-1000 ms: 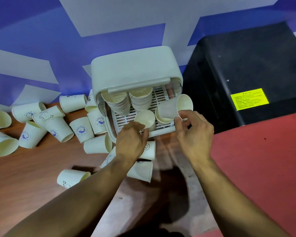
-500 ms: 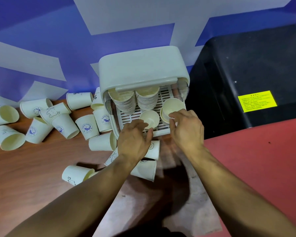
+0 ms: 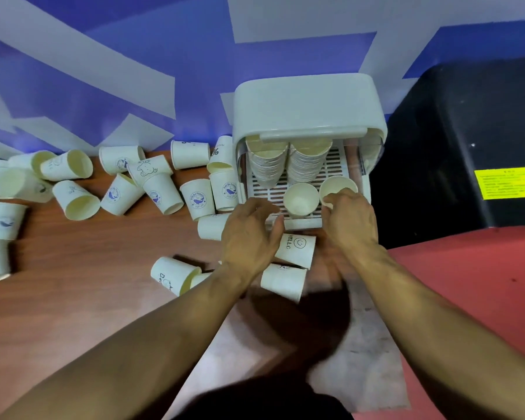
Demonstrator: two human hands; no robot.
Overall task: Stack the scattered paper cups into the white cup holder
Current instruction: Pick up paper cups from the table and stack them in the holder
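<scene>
Head view: white cup holder (image 3: 308, 104) standing at the back of a wooden table (image 3: 73, 313), against a blue-and-white wall (image 3: 119, 71), with its front open and a slatted tray (image 3: 261, 189) showing inside. Two tall stacks of nested paper cups (image 3: 265, 165) stand side by side at the rear of the tray. In front of them are a middle cup (image 3: 301, 200) and, just to its right, a right-hand cup (image 3: 337, 184), both mouth up.

The left hand (image 3: 249, 241) hovers over the front edge of the tray, its fingers loosely curled and holding nothing, apart from the middle cup. The right hand (image 3: 350, 221) has its fingers curled over the near rim of the right-hand cup and grips it there.

A cup printed HELLO (image 3: 297, 248) lies on its side on the table just in front of the holder, between the two wrists, with a plain cup (image 3: 282, 280) near it. The scattered cups (image 3: 164, 192), some upright and some tipped over, spread across the table to the left of the holder, several bearing blue round prints.

A black box (image 3: 467, 131) with a yellow label (image 3: 508, 182) stands to the right of the holder, and a red surface (image 3: 482, 283) lies in front of it.
</scene>
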